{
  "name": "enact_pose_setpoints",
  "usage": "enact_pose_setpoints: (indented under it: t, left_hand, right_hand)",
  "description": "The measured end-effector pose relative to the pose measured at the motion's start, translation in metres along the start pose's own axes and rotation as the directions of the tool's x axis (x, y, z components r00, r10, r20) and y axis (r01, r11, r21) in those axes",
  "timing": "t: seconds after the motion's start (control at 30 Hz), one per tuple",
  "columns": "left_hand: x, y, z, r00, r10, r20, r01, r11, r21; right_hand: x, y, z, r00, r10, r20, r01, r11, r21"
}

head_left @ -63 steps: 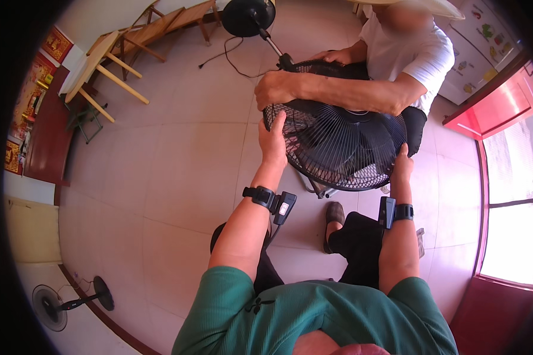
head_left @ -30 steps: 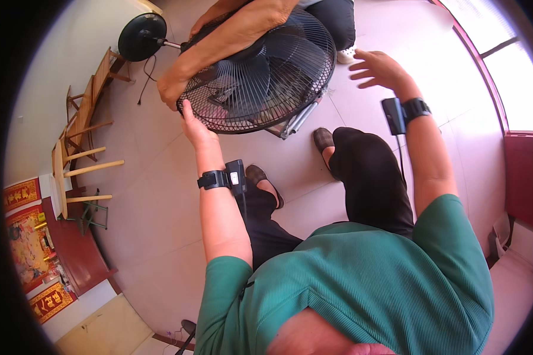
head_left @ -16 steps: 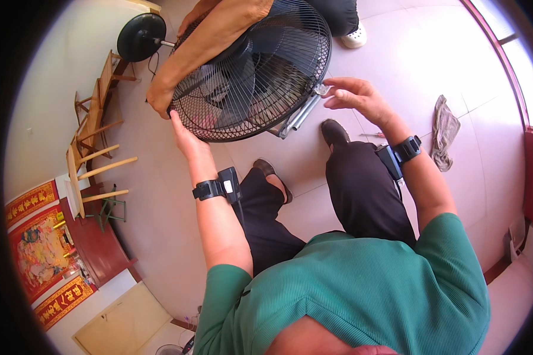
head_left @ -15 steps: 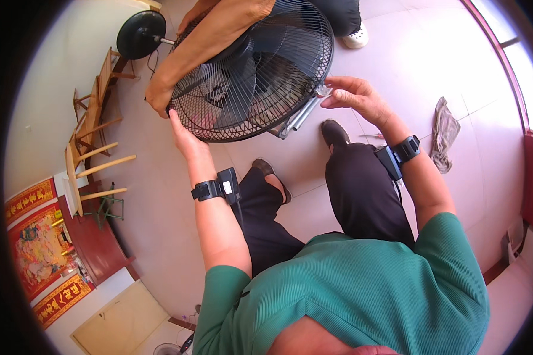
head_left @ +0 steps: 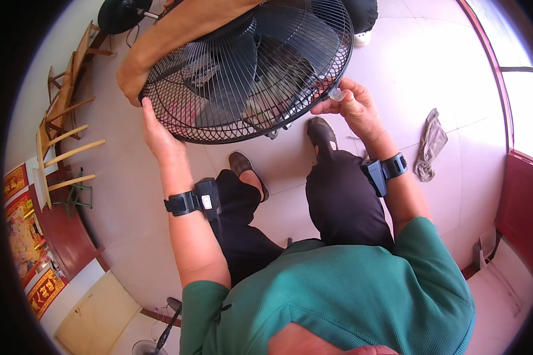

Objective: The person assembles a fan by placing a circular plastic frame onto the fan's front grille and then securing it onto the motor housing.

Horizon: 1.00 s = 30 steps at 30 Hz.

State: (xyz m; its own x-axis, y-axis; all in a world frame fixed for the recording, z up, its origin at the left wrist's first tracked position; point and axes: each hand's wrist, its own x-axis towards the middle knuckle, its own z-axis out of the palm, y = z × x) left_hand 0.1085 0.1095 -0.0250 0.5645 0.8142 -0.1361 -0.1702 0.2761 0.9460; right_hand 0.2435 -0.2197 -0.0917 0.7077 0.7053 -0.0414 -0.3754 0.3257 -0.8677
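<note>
A black fan head with a round wire guard [head_left: 243, 100] spans the top middle, blades visible through the mesh and small metal tubes [head_left: 287, 124] below its near edge. My left hand [head_left: 160, 130] holds the guard's lower-left rim, thumb up along it. At the right rim, my right hand [head_left: 352, 109] has thumb and fingers on the edge around a small clear plastic piece [head_left: 337, 94]. A co-worker's forearm [head_left: 189, 26] lies across the top of the fan, with that hand [head_left: 130, 80] gripping the left rim just above my left hand.
A black stand base [head_left: 112, 15] is at top left. Wooden stools [head_left: 74, 157] line the left wall beside a red shrine cabinet [head_left: 71, 236]. A grey cloth [head_left: 427, 145] lies on the floor to my right, near a red door panel [head_left: 524, 195]. Another fan [head_left: 166, 331] shows at lower left.
My right hand, apart from the fan with fingers spread a second ago, has come back onto its right rim. The fan appears larger and farther right in view; my left hand stays on it.
</note>
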Motion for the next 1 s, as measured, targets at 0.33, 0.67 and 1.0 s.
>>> enact_pose_setpoints:
  t: [0.33,0.67,1.0]
  left_hand:
    - [-0.010,0.008,0.011,1.000,0.007,-0.023,-0.007,1.000,0.013]
    - [-0.004,0.005,0.009,0.999,0.043,0.009,-0.043,0.998,0.044]
    - [-0.001,0.009,-0.003,0.988,0.128,-0.091,-0.096,0.952,0.292]
  right_hand:
    - [-0.020,-0.027,0.015,0.984,0.168,-0.052,-0.170,0.985,-0.029]
    - [-0.015,-0.042,0.015,0.986,0.168,0.003,-0.167,0.983,-0.075]
    - [-0.017,-0.030,0.013,0.987,0.160,-0.018,-0.161,0.984,-0.074]
